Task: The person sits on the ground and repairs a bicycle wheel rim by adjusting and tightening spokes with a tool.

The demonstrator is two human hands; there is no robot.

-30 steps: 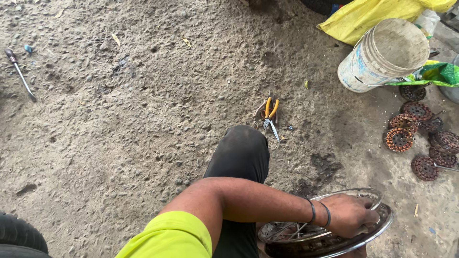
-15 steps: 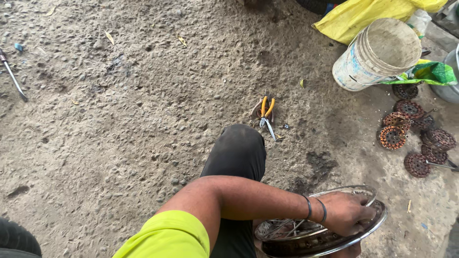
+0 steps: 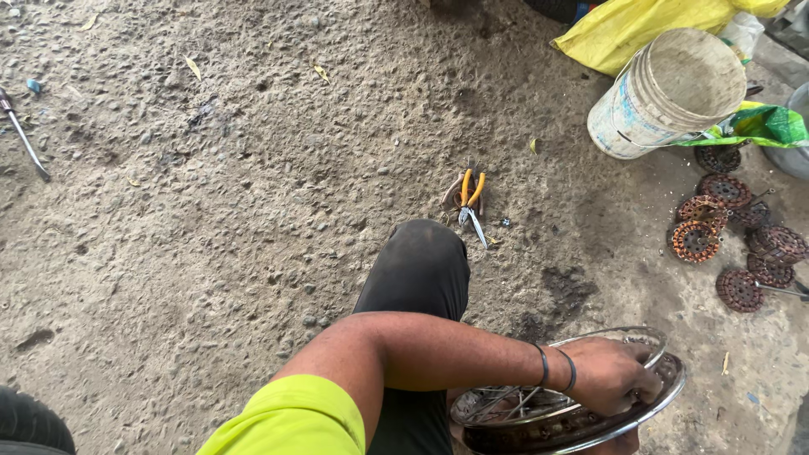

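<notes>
Item: left hand, fingers curled over the rim of a spoked chrome wheel rim at lower right of frame, apparently steadying it against the knee; right hand unseen. Nearby: orange-handled pliers at centre; copper-wound stators at right, beside a white bucket

Soft, even daylight falls across the rough ground, casting only faint, diffuse shadows. The frame is sharp through the middle, with slight wide-angle stretch toward the corners. Mild glare shows on the chrome wheel rim, and the pale bucket reads bright.
</notes>
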